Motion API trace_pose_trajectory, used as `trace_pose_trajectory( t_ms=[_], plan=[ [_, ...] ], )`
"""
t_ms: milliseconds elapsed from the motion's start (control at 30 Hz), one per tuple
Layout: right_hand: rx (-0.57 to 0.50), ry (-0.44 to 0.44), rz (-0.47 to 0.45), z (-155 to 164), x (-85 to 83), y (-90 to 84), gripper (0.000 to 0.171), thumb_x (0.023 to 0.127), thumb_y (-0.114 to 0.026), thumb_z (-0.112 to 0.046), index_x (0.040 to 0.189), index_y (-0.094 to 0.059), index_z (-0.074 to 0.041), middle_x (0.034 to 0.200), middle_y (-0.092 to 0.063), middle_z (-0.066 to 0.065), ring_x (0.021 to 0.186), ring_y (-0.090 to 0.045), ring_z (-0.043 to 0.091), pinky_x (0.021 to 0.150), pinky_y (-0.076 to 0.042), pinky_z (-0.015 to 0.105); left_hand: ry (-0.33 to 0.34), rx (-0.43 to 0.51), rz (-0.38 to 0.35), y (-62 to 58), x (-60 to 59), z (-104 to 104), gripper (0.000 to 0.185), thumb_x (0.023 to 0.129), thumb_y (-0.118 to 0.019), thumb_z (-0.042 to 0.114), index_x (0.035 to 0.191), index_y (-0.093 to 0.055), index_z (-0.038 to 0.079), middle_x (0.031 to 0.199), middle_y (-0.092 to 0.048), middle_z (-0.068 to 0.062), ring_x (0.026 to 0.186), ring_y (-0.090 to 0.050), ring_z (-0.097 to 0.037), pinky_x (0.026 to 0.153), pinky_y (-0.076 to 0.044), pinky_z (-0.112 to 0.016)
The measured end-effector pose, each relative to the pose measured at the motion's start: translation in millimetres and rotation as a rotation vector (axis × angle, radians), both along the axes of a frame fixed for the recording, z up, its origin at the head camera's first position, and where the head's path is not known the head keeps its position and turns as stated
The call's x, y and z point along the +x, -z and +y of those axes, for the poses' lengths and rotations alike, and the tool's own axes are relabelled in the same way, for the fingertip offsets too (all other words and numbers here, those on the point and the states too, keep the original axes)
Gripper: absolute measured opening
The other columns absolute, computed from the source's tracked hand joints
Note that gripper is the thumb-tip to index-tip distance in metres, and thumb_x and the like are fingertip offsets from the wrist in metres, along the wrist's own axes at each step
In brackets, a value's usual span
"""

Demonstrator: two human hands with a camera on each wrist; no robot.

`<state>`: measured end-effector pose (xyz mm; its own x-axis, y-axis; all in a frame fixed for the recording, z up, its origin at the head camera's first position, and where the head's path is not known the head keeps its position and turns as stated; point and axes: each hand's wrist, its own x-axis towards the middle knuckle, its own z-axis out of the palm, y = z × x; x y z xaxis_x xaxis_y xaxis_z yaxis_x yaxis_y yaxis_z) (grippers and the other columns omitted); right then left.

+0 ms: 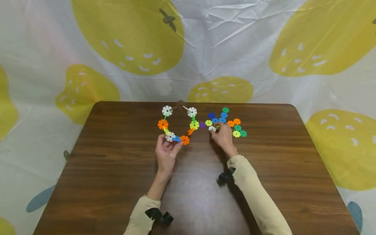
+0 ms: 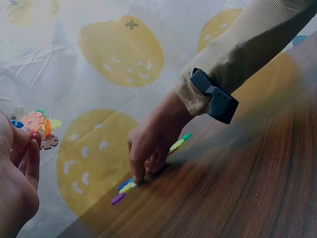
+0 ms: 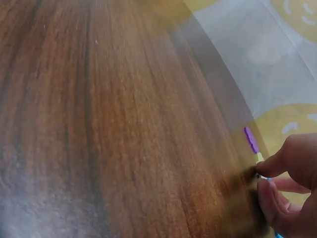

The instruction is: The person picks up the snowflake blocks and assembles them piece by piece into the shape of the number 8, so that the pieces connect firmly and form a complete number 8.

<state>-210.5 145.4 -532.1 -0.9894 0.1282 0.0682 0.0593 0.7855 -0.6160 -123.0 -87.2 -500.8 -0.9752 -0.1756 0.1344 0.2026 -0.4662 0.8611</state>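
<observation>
My left hand [image 1: 165,156] holds up a ring of interlocked snowflake discs [image 1: 163,124], pinching its near edge by the blue and orange discs. White, orange, green, yellow-green, blue and brown discs make up the ring. To the right, a white snowflake disc [image 1: 212,128] lies at the fingertips of my right hand [image 1: 224,138], which pinches it low over the table. In the right wrist view, thumb and forefinger [image 3: 275,166] close on a small pale edge, mostly hidden. A purple disc [image 3: 251,140] lies just beyond them.
Loose discs lie about the right hand: dark blue [image 1: 211,116], light blue [image 1: 224,115], orange [image 1: 237,121], green [image 1: 243,133] and yellow-green [image 1: 236,134]. The wooden table [image 1: 117,163] ends at a fruit-print cloth [image 1: 141,85]. Both wrists wear black camera mounts.
</observation>
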Motion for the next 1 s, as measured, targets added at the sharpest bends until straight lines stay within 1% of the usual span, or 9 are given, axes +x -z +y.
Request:
trace_pose_trajectory(
  t_ms=[167, 267, 333, 433, 567, 667, 800, 900, 1000],
  plan=[
    [-0.011, 0.016, -0.013, -1.0, -1.0, -1.2, 0.033, 0.086, -0.074, -0.015, 0.111, -0.066, 0.005, 0.103, -0.064, 0.026, 0.106, -0.054, 0.041, 0.091, -0.045, 0.051, 0.006, 0.009, -0.017, -0.2, -1.1, 0.0, 0.037, 0.081, -0.064, -0.021, 0.108, -0.05, 0.0, 0.09, -0.07, 0.004, 0.084, -0.069, -0.01, 0.078, -0.06, -0.022],
    [-0.036, 0.007, 0.05, -2.2, 3.8, 0.5, 0.024, 0.084, -0.073, -0.009, 0.103, -0.063, 0.003, 0.098, -0.067, 0.024, 0.097, -0.059, 0.04, 0.085, -0.048, 0.048, 0.002, 0.006, -0.027, -0.4, -1.0, 0.0, 0.037, 0.081, -0.065, -0.02, 0.107, -0.05, 0.002, 0.089, -0.07, 0.004, 0.084, -0.069, -0.01, 0.078, -0.06, -0.021],
    [-0.078, -0.002, 0.11, -4.1, 10.3, -0.2, 0.018, 0.085, -0.072, -0.005, 0.099, -0.062, 0.0, 0.093, -0.07, 0.022, 0.088, -0.064, 0.036, 0.079, -0.05, 0.042, 0.0, 0.005, -0.028, -0.4, -0.7, 0.2, 0.037, 0.081, -0.065, -0.02, 0.107, -0.051, 0.002, 0.089, -0.07, 0.004, 0.084, -0.069, -0.01, 0.078, -0.06, -0.021],
    [-0.214, -0.028, 0.187, -10.0, 24.2, -11.7, 0.012, 0.088, -0.072, -0.002, 0.096, -0.064, -0.001, 0.087, -0.072, 0.019, 0.076, -0.067, 0.024, 0.071, -0.052, 0.028, -0.004, 0.013, -0.023, -1.5, -0.6, 0.6, 0.035, 0.082, -0.066, -0.018, 0.107, -0.051, 0.002, 0.09, -0.069, 0.003, 0.086, -0.069, -0.013, 0.078, -0.06, -0.022],
    [-0.467, -0.133, 0.251, -21.8, 45.7, -42.4, 0.014, 0.088, -0.075, 0.0, 0.099, -0.067, 0.003, 0.09, -0.072, 0.022, 0.076, -0.066, 0.01, 0.069, -0.053, 0.015, -0.01, 0.028, -0.01, -4.1, -0.7, 1.5, 0.034, 0.082, -0.067, -0.016, 0.106, -0.052, 0.004, 0.091, -0.069, 0.002, 0.088, -0.068, -0.015, 0.079, -0.06, -0.022],
    [-0.61, -0.224, 0.262, -31.2, 59.9, -62.3, 0.015, 0.088, -0.075, 0.002, 0.101, -0.068, 0.006, 0.092, -0.072, 0.024, 0.077, -0.067, 0.006, 0.07, -0.055, 0.015, -0.011, 0.04, 0.0, -5.2, -1.1, 1.9, 0.034, 0.082, -0.067, -0.015, 0.105, -0.052, 0.006, 0.09, -0.069, 0.002, 0.087, -0.068, -0.015, 0.077, -0.06, -0.022],
    [-0.731, -0.289, 0.258, -41.2, 71.1, -77.5, 0.016, 0.088, -0.074, 0.004, 0.102, -0.069, 0.007, 0.094, -0.072, 0.024, 0.08, -0.07, 0.008, 0.075, -0.059, 0.02, 0.004, 0.078, 0.015, -5.1, -2.2, 3.3, 0.035, 0.082, -0.066, -0.016, 0.105, -0.053, 0.007, 0.089, -0.069, 0.0, 0.082, -0.068, -0.013, 0.073, -0.059, -0.022],
    [-0.756, -0.328, 0.264, -46.5, 73.7, -81.0, 0.015, 0.088, -0.074, 0.005, 0.102, -0.069, 0.007, 0.094, -0.072, 0.025, 0.082, -0.073, 0.017, 0.078, -0.061, 0.024, 0.021, 0.112, 0.016, -6.0, -2.4, 4.6, 0.036, 0.082, -0.063, -0.018, 0.106, -0.054, 0.008, 0.088, -0.069, -0.001, 0.079, -0.068, -0.012, 0.071, -0.059, -0.023],
    [-0.738, -0.361, 0.285, -49.5, 73.3, -79.7, 0.015, 0.088, -0.073, 0.006, 0.101, -0.069, 0.007, 0.093, -0.071, 0.026, 0.082, -0.073, 0.022, 0.076, -0.061, 0.024, 0.035, 0.136, -0.004, -8.2, -2.4, 5.7, 0.036, 0.083, -0.062, -0.019, 0.106, -0.054, 0.009, 0.088, -0.069, -0.001, 0.078, -0.067, -0.011, 0.071, -0.059, -0.024]
  ],
)
